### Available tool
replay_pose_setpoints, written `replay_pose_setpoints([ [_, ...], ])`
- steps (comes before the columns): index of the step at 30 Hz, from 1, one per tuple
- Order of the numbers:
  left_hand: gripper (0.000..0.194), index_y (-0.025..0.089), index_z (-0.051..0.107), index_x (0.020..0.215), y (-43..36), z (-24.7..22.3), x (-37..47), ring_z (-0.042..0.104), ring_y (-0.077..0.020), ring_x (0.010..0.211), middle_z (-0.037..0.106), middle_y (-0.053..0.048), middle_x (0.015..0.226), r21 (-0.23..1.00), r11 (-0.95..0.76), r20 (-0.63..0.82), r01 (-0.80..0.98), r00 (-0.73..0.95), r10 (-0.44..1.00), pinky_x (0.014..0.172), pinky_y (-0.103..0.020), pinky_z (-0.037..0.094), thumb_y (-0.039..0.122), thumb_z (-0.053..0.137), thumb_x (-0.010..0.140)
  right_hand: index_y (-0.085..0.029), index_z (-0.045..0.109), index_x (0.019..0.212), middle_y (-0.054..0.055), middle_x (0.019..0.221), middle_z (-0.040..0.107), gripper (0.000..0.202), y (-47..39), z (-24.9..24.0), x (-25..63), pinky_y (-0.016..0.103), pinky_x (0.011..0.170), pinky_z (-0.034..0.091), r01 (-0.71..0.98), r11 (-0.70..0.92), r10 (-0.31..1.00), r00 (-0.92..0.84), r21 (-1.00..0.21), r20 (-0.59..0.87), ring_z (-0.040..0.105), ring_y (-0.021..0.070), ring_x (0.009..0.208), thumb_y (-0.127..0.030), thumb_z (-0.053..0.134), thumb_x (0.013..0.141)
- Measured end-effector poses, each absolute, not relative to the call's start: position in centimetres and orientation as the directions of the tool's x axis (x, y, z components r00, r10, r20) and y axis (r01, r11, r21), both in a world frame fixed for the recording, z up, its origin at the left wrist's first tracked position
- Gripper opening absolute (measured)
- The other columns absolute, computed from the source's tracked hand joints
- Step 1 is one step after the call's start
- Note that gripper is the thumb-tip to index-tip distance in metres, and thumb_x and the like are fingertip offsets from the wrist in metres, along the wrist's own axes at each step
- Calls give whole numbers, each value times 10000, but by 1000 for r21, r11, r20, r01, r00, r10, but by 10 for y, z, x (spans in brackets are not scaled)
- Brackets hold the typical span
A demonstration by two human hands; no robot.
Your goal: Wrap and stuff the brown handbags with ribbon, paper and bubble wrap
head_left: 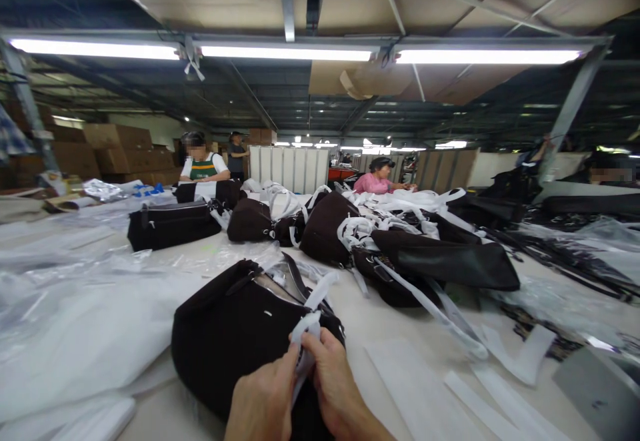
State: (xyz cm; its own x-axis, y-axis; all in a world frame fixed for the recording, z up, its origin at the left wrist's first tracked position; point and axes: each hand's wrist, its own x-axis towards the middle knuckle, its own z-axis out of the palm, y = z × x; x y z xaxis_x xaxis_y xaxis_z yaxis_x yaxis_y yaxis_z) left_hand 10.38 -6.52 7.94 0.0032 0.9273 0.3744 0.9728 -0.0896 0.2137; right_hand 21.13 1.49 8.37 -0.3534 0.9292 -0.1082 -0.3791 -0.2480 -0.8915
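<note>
A black handbag [225,334] with a dark strap lies on the table in front of me, its top partly open. Around the strap near its right end is a white wrapping strip [320,291]. My left hand [267,388] pinches this strip between thumb and fingers, above the bag's lower right part. Close beside it, my right hand [333,374] grips the same strip, its thumb near the left fingertips. The strip's lower end hangs down between both hands. Part of the bag is hidden behind my hands.
Several dark bags [327,228] with white-wrapped straps are heaped across the table [360,334]. White sheets and clear plastic [100,321] cover the left side. Loose white strips [480,401] lie at the right, near a grey piece [600,388]. People stand or sit beyond the bags.
</note>
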Motion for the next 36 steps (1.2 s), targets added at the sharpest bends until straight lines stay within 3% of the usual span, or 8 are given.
replay_pose_setpoints([
  [3, 569, 133, 518, 1346, -62, 78, 101, 716, -239, 824, 740, -106, 973, 52, -127, 421, 991, 93, 902, 645, -274, 536, 13, 381, 807, -165, 616, 809, -20, 713, 607, 314, 18, 86, 216, 252, 613, 442, -442, -337, 884, -454, -831, -117, 548, 137, 662, -379, 780, 648],
  [9, 498, 152, 615, 1185, -61, 95, 94, 714, -201, 744, 736, -73, 898, 6, -115, 507, 993, 96, 857, 615, -254, 539, -15, 383, 776, -176, 609, 941, 17, 878, 697, 395, 23, 93, 228, 313, 779, 498, -433, -453, 714, -700, -779, -26, 648, 154, 780, -393, 817, 685],
  [22, 514, 65, 574, 1205, -62, 91, 96, 655, -204, 686, 715, -111, 922, -238, -240, 609, 941, 337, 718, 592, -286, 524, -34, 387, 737, -144, 618, 837, -5, 726, 672, 345, 19, 96, 224, 243, 613, 485, -473, -448, 808, -578, -759, -117, 587, 111, 624, -286, 809, 588],
  [25, 477, 155, 571, 1257, -63, 102, 97, 669, -221, 804, 708, -94, 1006, 4, -267, 503, 964, 229, 834, 675, -295, 519, 28, 394, 832, -159, 600, 815, -30, 667, 643, 317, 19, 95, 224, 220, 555, 446, -502, -450, 829, -543, -739, -135, 552, 98, 575, -272, 776, 577],
  [28, 295, 243, 623, 1156, -61, 130, 91, 659, -215, 906, 701, -47, 1009, 537, -176, 233, 825, 56, 971, 780, -291, 497, 213, 517, 882, -168, 589, 817, -30, 672, 641, 305, 21, 93, 223, 233, 557, 451, -505, -437, 843, -519, -744, -143, 554, 110, 581, -273, 751, 580],
  [30, 302, 235, 589, 1123, -56, 148, 84, 657, -199, 870, 697, -41, 967, 868, 4, -2, 497, -4, 1000, 741, -273, 495, 407, 552, 878, -168, 591, 833, -33, 674, 632, 310, 22, 93, 224, 246, 574, 464, -502, -428, 845, -517, -751, -136, 552, 113, 587, -286, 750, 594],
  [33, 463, 179, 542, 1020, -43, 153, 74, 613, -149, 646, 660, -28, 797, 963, 268, -268, 1, -28, 963, 540, -215, 439, 592, 566, 813, -167, 595, 857, -38, 672, 620, 342, 22, 93, 225, 251, 578, 470, -492, -422, 837, -533, -762, -119, 543, 112, 583, -305, 776, 601],
  [36, 501, 118, 585, 899, -33, 138, 79, 577, -116, 610, 640, -37, 753, 930, 334, -333, -155, 34, 942, 539, -198, 426, 569, 707, 719, -162, 597, 870, -22, 705, 636, 342, 20, 92, 226, 244, 595, 476, -493, -410, 829, -552, -767, -88, 561, 114, 610, -309, 786, 626],
])
